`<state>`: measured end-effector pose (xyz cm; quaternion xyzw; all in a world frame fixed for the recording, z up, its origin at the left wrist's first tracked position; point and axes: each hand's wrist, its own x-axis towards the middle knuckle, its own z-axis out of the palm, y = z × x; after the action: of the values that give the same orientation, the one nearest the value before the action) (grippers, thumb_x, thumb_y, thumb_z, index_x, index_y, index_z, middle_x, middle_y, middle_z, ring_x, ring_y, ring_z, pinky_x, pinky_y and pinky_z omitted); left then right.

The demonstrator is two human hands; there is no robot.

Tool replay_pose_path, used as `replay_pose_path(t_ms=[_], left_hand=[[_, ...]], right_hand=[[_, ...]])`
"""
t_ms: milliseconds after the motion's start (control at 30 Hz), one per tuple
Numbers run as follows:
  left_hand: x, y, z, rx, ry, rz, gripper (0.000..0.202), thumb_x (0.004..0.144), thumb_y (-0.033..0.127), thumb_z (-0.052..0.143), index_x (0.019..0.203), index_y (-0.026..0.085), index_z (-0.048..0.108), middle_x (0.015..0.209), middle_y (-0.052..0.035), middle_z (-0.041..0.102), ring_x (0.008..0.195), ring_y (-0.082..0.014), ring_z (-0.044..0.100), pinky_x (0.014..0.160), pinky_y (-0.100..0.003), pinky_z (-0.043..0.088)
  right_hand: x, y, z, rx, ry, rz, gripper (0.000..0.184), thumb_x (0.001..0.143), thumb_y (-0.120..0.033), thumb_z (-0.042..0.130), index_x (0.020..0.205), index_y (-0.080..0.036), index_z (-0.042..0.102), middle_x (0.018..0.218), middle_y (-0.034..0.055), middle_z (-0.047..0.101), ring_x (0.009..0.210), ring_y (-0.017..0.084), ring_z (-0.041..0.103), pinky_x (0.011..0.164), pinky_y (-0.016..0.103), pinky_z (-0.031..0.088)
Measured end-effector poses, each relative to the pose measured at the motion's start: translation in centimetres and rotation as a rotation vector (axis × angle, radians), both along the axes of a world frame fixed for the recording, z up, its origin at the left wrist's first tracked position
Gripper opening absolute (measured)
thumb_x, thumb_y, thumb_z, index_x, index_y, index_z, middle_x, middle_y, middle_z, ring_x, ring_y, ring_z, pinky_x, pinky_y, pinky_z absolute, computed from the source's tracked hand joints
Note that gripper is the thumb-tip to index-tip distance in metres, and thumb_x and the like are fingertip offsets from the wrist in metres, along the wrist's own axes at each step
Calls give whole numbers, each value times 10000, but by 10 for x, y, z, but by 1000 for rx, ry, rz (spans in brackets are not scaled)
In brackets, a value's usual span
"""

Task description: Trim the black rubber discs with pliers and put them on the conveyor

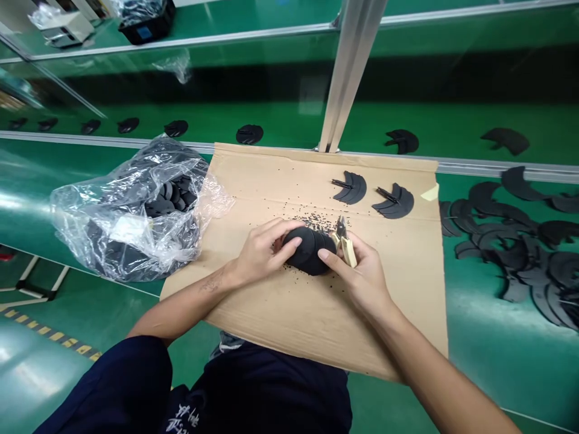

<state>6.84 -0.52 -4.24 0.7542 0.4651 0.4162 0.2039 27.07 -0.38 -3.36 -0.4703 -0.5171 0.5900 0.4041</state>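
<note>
Glossy green table (479, 343); flat brown cardboard sheet (271, 319) on it. Left: crinkled clear plastic bag (113, 205), dark pieces (169, 199) inside. Centre: left hand (260, 250), fingers clasping matte black rounded parts (307, 256); right hand (364, 277), fingers around cream-handled nippers (348, 250). Just farther: scattered black crumbs (316, 219).

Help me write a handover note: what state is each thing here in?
Held black pieces: overlapping, gripped by left hand.
Cutters: in right hand, jaw opening unclear.
Plastic bag: crumpled, black parts inside.
Cardboard: laid out, strewn with black bits.
Two curved pieces: lying on cardboard, apart.
Loose pile: spread, overlapping, beside cardboard.
Rear pieces: spaced in a row.
</note>
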Motion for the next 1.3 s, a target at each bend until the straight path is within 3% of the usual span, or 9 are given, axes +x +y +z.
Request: replay_pose_path(t_ms=[167, 267, 367, 467, 533, 667, 933, 1167, 1300], left_hand=[[-9, -4, 6, 103, -153, 18, 92, 916, 227, 674, 1003, 210, 699, 818, -8, 664, 713, -101, 597, 618, -217, 490], [-15, -6, 11, 187, -231, 0, 75, 925, 225, 654, 979, 226, 706, 953, -33, 676, 894, -138, 648, 768, -281, 555], [-16, -7, 10, 70, -311, -77, 217, 961, 398, 603, 970, 198, 686, 1026, -75, 665, 991, -183, 645, 876, -362, 562], [-12, -6, 3, -33, -370, -71, 248, 904, 425, 690, 869, 183, 644, 977, -64, 635, 963, -175, 635, 861, -338, 561], [-9, -5, -2, -93, -404, -23, 217, 849, 331, 768, 952, 195, 634, 1026, -53, 619, 967, -156, 638, 838, -288, 568], [-6, -1, -8, -215, -449, -22, 489, 866, 290, 745, 1309, 240, 545, 1295, -86, 581, 1014, -144, 666, 860, -263, 590], [-12, 1, -4, -275, -387, 21, 202, 962, 322, 612, 1124, 204, 633, 1096, -55, 685, 1035, -158, 673, 899, -275, 576], [-12, 4, -11, -360, -529, -41, 392, 887, 308, 724, 1203, 228, 504, 892, 21, 658, 674, -76, 661, 627, -188, 588], [-11, 5, -11, -310, -519, -47, 296, 894, 291, 716, 1137, 188, 582, 986, -20, 674, 846, -93, 663, 737, -185, 583]], right_hand=[[0, 2, -1, 10, -16, -47, 295, 785, -400, 752, 779, -219, 519, 701, -51, 440, 628, 110, 377, 593, 258, 358], [2, 3, -4, 20, -35, -113, 372, 779, -405, 756, 708, -228, 437, 661, -64, 328, 596, 100, 286, 554, 253, 287], [3, 3, -7, 7, -18, -125, 405, 772, -435, 762, 703, -230, 419, 657, -67, 293, 590, 97, 255, 545, 254, 264], [2, 4, -8, 9, -20, -116, 386, 767, -454, 768, 729, -226, 459, 667, -62, 323, 600, 100, 278, 550, 254, 277], [2, 3, -8, 16, -29, -110, 361, 766, -448, 772, 748, -224, 489, 667, -62, 337, 603, 102, 293, 557, 255, 293], [2, 3, -5, 36, -57, -98, 323, 771, -422, 775, 763, -225, 518, 656, -64, 339, 600, 106, 307, 565, 259, 317], [2, 4, -5, 45, -60, -114, 319, 782, -363, 760, 737, -228, 474, 652, -68, 311, 583, 98, 257, 555, 260, 276], [1, 5, -4, 58, -76, -137, 311, 783, -412, 761, 778, -226, 512, 663, -62, 316, 595, 103, 257, 555, 260, 271], [2, 5, -5, 76, -99, -143, 335, 783, -420, 768, 755, -224, 498, 651, -68, 299, 590, 99, 255, 558, 256, 277]])
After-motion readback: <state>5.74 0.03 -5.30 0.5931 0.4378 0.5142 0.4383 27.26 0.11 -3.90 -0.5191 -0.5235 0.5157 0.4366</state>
